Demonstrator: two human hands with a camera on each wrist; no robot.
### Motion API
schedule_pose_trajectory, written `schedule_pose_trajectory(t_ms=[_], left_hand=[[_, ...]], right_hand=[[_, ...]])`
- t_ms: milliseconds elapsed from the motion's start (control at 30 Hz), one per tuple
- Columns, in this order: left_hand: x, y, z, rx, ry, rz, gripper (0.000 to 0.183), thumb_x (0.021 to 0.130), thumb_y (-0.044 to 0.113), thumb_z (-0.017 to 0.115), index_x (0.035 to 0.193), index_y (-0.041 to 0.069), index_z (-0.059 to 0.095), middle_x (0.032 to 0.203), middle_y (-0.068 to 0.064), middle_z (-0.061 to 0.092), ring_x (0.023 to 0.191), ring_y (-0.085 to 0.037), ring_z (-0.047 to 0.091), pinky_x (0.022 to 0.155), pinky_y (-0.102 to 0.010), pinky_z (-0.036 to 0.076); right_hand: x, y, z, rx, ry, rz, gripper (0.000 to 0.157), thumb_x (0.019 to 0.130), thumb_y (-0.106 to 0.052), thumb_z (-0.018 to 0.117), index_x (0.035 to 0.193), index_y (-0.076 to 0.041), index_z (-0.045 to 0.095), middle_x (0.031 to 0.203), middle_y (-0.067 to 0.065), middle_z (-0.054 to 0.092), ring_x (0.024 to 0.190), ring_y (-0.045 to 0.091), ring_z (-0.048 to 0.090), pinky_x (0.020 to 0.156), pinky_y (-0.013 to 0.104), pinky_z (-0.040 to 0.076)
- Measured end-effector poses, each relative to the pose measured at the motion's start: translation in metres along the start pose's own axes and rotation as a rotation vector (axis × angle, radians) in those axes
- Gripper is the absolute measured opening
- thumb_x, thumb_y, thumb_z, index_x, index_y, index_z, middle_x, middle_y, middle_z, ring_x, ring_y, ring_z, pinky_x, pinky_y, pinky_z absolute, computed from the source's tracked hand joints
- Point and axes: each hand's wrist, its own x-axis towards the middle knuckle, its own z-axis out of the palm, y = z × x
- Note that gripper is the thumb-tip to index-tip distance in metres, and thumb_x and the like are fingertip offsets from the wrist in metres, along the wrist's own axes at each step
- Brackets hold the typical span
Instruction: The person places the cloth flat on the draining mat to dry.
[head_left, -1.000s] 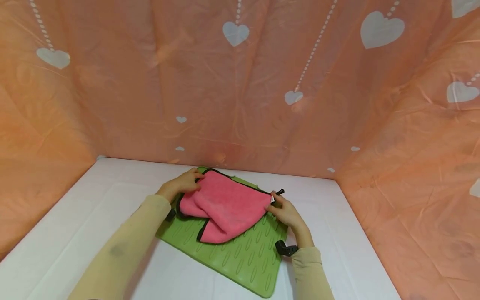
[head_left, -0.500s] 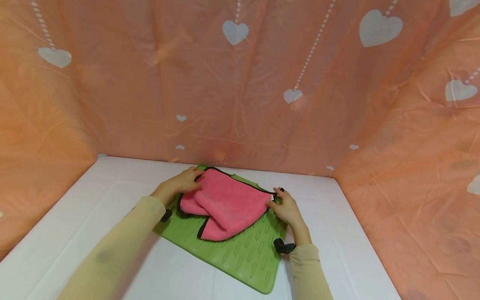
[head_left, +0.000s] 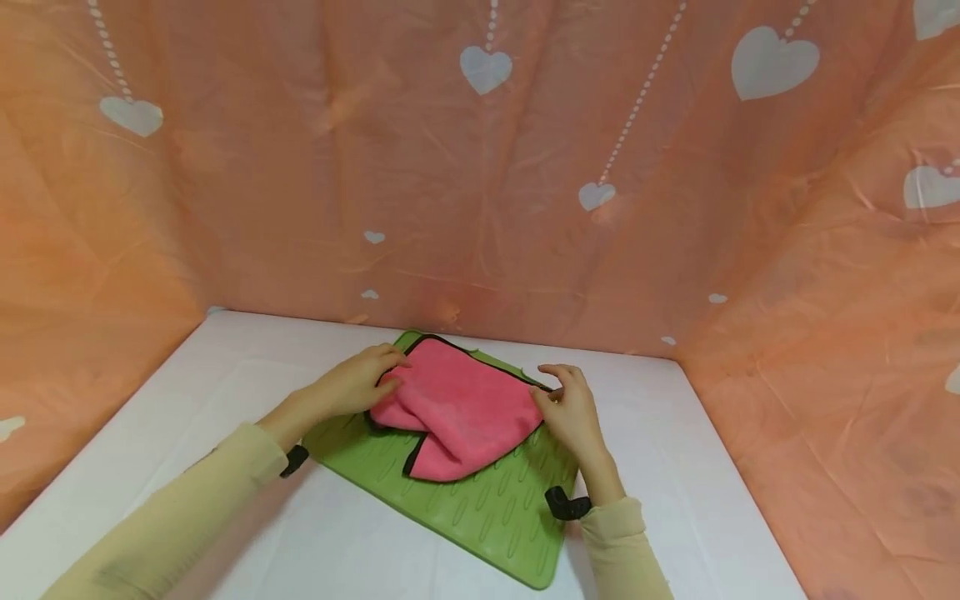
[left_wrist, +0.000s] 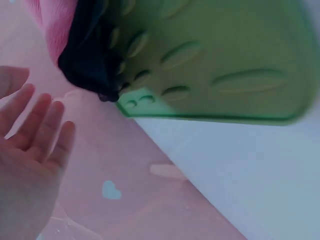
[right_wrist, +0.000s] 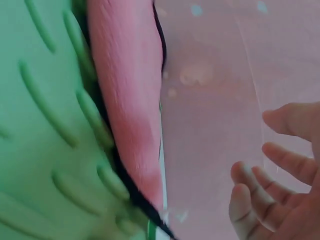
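A pink cloth [head_left: 465,408] with black edging lies partly folded on a green mat [head_left: 487,533] that has raised oval ridges. By its left edge is my left hand [head_left: 352,383], fingers loosely spread; in the left wrist view this hand [left_wrist: 35,150] shows nothing in it and a gap to the cloth's black border [left_wrist: 90,70]. At the right corner my right hand [head_left: 576,412] hovers with parted fingers, overlapping the cloth in the head view. The right wrist view shows that hand [right_wrist: 280,185] apart from the cloth [right_wrist: 132,100], fingers slightly bent and holding nothing.
The mat rests at an angle on a white table [head_left: 247,400]. Orange sheeting [head_left: 420,167] with pale hearts encloses the back and both sides. A black wrist mount [head_left: 566,504] sits on the right wrist, another [head_left: 295,461] on the left.
My right hand has let go of the cloth's corner and its fingers have parted. My left hand has drawn back slightly to the left. The cloth stays on the mat.
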Motion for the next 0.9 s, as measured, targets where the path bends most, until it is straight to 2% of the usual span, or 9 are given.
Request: schedule_pose_trajectory(t_ms=[100,300,567,733,900], left_hand=[[-0.010,0.002,0.004,0.018,0.024,0.049,0.023,0.097,0.008,0.071,0.120,0.001,0.072,0.122,-0.012,0.065,0.115,-0.031,0.064,0.100,-0.050,0.052],[-0.028,0.006,0.010,0.074,-0.004,0.084,0.020,0.094,0.012,0.078,0.113,0.009,0.074,0.116,-0.003,0.065,0.105,-0.021,0.066,0.091,-0.043,0.057],[-0.039,0.003,0.019,0.137,0.038,0.241,0.023,0.085,0.010,0.087,0.104,0.013,0.076,0.101,0.004,0.064,0.092,-0.015,0.066,0.081,-0.037,0.057],[-0.040,0.001,0.023,0.140,0.046,0.256,0.024,0.082,0.007,0.088,0.102,0.013,0.076,0.098,0.004,0.065,0.090,-0.015,0.066,0.081,-0.037,0.057],[-0.040,0.003,0.025,0.142,0.036,0.247,0.022,0.084,0.006,0.087,0.102,0.012,0.077,0.097,0.003,0.066,0.090,-0.016,0.067,0.081,-0.038,0.057]], right_hand=[[-0.007,-0.011,0.004,-0.015,-0.037,-0.080,0.034,0.095,-0.012,0.075,0.128,-0.003,0.069,0.126,0.018,0.061,0.082,0.021,0.066,0.070,0.033,0.052],[-0.020,-0.028,0.011,-0.071,-0.163,-0.204,0.024,0.095,-0.013,0.075,0.118,-0.007,0.073,0.111,0.005,0.068,0.082,0.015,0.063,0.067,0.031,0.052],[-0.035,-0.032,0.024,-0.168,-0.373,-0.339,0.016,0.095,-0.015,0.074,0.111,-0.012,0.074,0.100,-0.005,0.067,0.084,0.013,0.065,0.069,0.026,0.052],[-0.043,-0.030,0.035,-0.248,-0.465,-0.386,0.016,0.097,-0.025,0.075,0.109,-0.015,0.074,0.101,-0.005,0.068,0.086,0.010,0.063,0.074,0.027,0.054],[-0.048,-0.028,0.045,-0.311,-0.514,-0.400,0.024,0.096,-0.035,0.076,0.110,-0.015,0.073,0.097,-0.006,0.065,0.082,0.005,0.058,0.071,0.025,0.052]])
